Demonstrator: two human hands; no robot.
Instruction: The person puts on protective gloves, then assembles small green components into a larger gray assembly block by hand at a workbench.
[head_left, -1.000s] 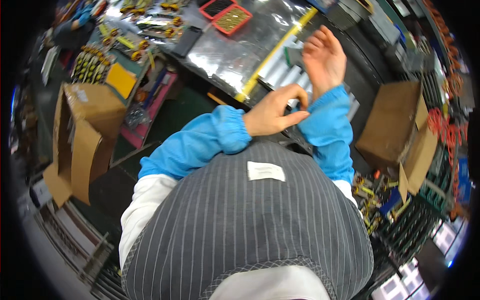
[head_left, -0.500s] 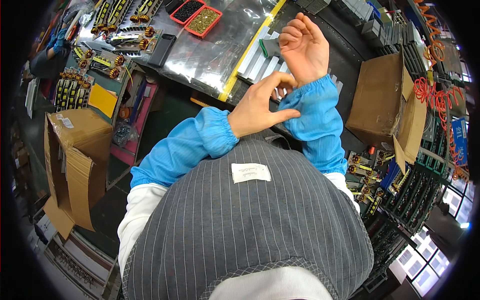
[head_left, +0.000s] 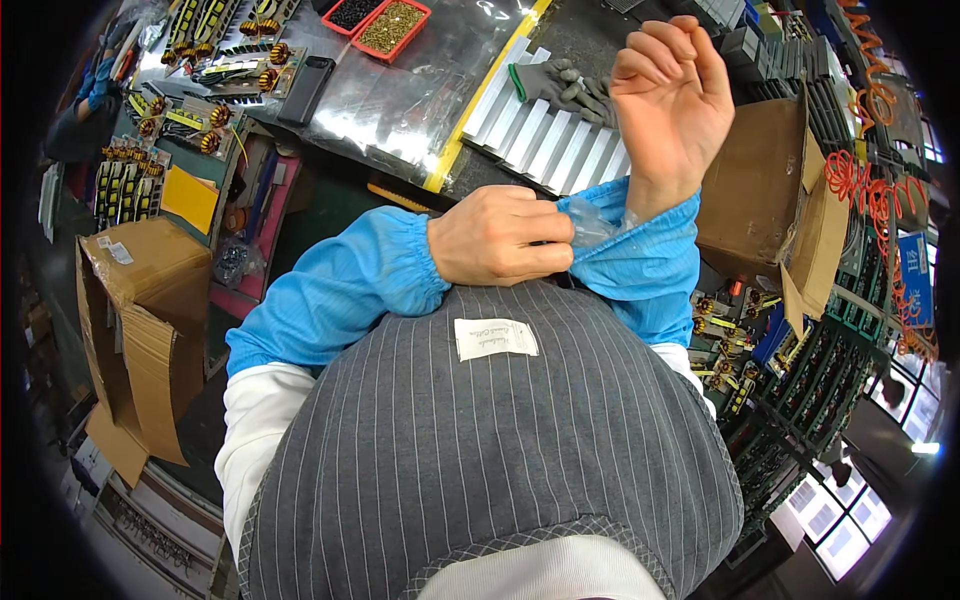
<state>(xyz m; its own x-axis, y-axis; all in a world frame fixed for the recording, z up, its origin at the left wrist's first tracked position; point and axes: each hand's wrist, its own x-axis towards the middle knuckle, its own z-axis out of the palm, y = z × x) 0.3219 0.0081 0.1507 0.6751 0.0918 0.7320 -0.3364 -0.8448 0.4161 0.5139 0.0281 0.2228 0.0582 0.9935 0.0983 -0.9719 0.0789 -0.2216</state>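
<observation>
**Left hand pinches the right sleeve cuff**

The blue sleeve cuff [head_left: 610, 225] sits at the right wrist, just above the grey striped apron [head_left: 480, 450]. The left hand [head_left: 495, 237] is curled tight, fingers [head_left: 545, 228] gripping the cuff's bunched fabric. The right hand [head_left: 672, 95] is raised, palm showing, fingers loosely bent, holding nothing. Beyond it, a grey glove [head_left: 555, 80] lies on white ribbed strips [head_left: 550, 140]. Cardboard boxes [head_left: 140, 300] stand at both sides.

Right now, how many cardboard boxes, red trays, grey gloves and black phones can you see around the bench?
Cardboard boxes: 2 (left, right)
Red trays: 2 (dark contents, tan contents)
Grey gloves: 1
Black phones: 1
Total: 6
</observation>
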